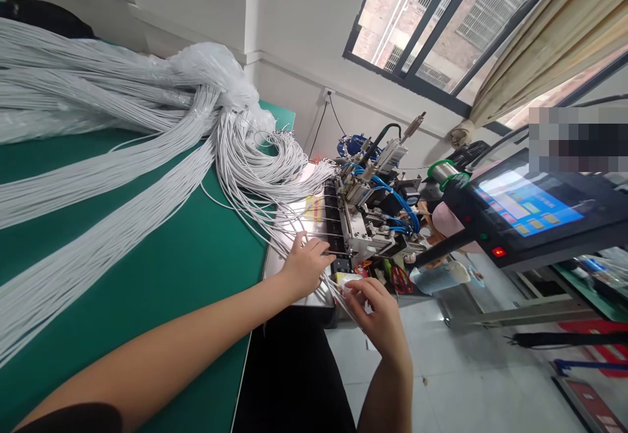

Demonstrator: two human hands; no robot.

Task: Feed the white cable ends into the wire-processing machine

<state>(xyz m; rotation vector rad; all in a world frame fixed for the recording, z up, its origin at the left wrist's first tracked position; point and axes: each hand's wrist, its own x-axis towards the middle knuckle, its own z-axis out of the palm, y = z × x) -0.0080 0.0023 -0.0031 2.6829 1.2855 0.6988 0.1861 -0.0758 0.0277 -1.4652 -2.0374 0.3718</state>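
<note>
White cables (255, 217) fan out from a large bundle and run over a pale metal plate (275, 264) to the machine. My left hand (305, 268) lies over the loose cable ends at the machine's front edge, its fingers closed on a white cable; the exact fingertip contact is partly hidden. Lower right, my right hand (377, 312) is curled, thumb and forefinger pinching thin white cables (333, 289). Close beside those fingertips is a small yellow and white object (343, 278). The machine (363, 204), with metal blocks and blue tubes, stands just beyond both hands.
Long cable bundles (112, 243) cover much of the green table (196, 276) on the left, partly wrapped in clear plastic (210, 70). A lit touchscreen (530, 204) stands at right, near a wire spool (446, 174). Red-handled tools (402, 279) lie below the machine.
</note>
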